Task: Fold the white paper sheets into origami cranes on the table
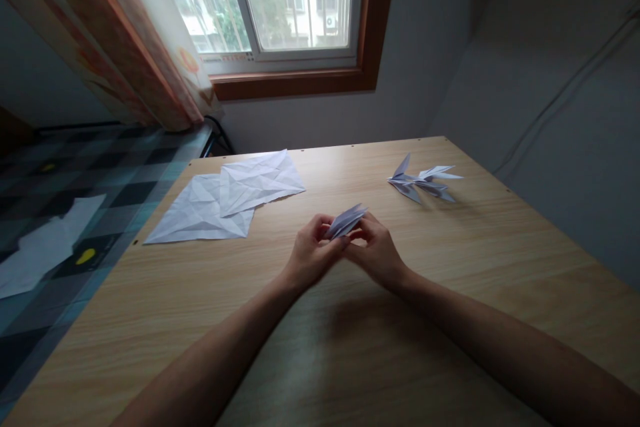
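A small folded piece of white paper (347, 220), layered and pointed, is held between both hands just above the middle of the table. My left hand (316, 247) pinches its left side, with the thumb along the near edge. From the right, my right hand (376, 247) grips the other end with its fingers bent. The fingertips of both hands meet close together at the paper's lower edge, and some of them are hidden behind it. Beyond my right hand, folded white paper pieces (423, 181) with spread, pointed flaps rest on the table.
Two creased white paper sheets (200, 213) overlap at the table's far left. The wooden table (280, 373) ends near a wall and window (295, 7). On the left, a checked bedspread (120, 167) carries more white paper (50, 247); a curtain (135, 33) hangs above.
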`<state>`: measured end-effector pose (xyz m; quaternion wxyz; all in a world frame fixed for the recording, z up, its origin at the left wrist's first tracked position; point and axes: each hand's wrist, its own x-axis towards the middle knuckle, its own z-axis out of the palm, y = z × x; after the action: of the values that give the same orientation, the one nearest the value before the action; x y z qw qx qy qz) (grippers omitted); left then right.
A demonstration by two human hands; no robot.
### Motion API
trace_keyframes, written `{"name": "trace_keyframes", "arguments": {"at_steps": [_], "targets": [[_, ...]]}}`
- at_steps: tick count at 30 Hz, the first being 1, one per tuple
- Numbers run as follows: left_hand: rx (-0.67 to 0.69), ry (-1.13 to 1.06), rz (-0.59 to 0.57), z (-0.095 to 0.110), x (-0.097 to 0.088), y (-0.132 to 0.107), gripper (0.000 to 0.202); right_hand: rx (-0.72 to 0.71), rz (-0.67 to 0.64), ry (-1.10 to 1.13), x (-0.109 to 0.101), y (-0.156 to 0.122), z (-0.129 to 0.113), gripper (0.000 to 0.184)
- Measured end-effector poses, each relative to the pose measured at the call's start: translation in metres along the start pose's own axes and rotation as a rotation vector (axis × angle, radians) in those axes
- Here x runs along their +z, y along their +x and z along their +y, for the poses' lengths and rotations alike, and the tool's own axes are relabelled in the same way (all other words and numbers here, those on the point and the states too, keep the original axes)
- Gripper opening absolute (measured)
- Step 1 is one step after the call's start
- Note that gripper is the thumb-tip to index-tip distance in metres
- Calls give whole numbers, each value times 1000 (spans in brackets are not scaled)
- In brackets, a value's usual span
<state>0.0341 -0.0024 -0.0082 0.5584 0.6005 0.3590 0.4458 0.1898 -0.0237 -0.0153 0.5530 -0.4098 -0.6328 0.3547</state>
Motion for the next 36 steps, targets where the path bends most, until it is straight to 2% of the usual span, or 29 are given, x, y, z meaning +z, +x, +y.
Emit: {"name": "trace_keyframes", "arguments": {"at_steps": [4,9,17,22,26,30,32,36], "targets": [[-44,-130,-15,4,0,1,37,36,28,19,1,-1,1,25],[3,-108,-18,6,-1,2,31,85,24,51,0,0,5,36],[86,-201,-56,4,-3,6,28,163,-58,283,-8,2,3,28],[21,-85,-10,5,-1,2,31,193,-64,370,-8,1,2,30],[9,2,60,5,-1,3,34,205,10,292,-4,1,8,34],[43,-54,174,1,-2,6,42,228,141,302,-3,3,13,34],[36,-49,160,0,-3,7,39,222,190,308,-4,5,13,37],[23,44,125,3,-3,5,24,195,195,292,-3,5,7,39]]}}
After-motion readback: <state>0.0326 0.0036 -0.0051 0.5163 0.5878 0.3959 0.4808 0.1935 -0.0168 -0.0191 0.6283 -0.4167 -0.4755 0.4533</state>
